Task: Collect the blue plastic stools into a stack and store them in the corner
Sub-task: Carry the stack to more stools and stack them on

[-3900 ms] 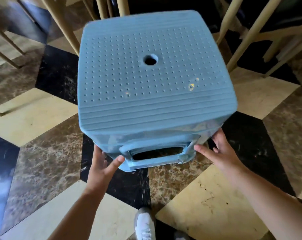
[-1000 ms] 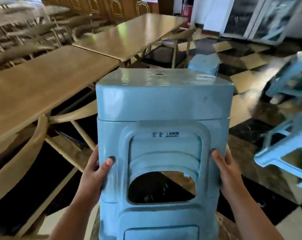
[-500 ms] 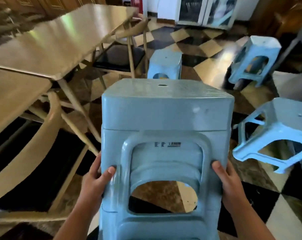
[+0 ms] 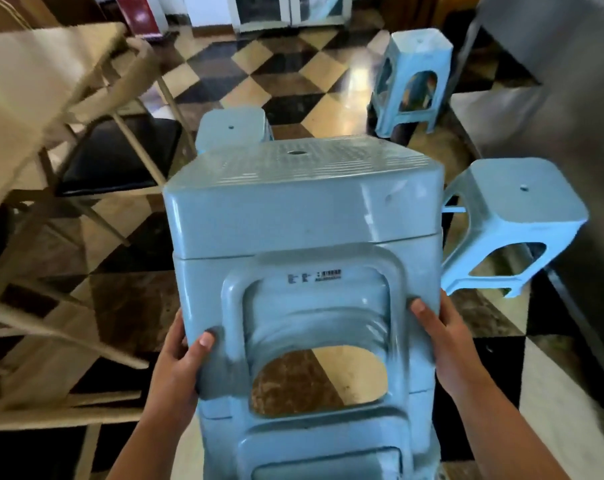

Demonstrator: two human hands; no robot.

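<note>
While both hands grip the stacked stools [image 4: 304,216], left hand [image 4: 179,362] and right hand [image 4: 446,341] with fingers curled round its sides, three loose stools stand beyond it: one [image 4: 233,131] behind, one [image 4: 511,216] right, a taller (perhaps stacked) one [image 4: 414,71] farther right. Since earlier, the desk [image 4: 26,84] has slid left.

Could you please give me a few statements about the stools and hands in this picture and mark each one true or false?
1. Both hands grip the stack of stools. True: left hand and right hand hold its sides.
2. Three loose stools stand on the floor beyond it. True: near stool, far stool, hidden stool.
3. The near stool lies upside down. False: its seat faces up.
4. The chair has a blue seat. False: the seat is black.
</note>
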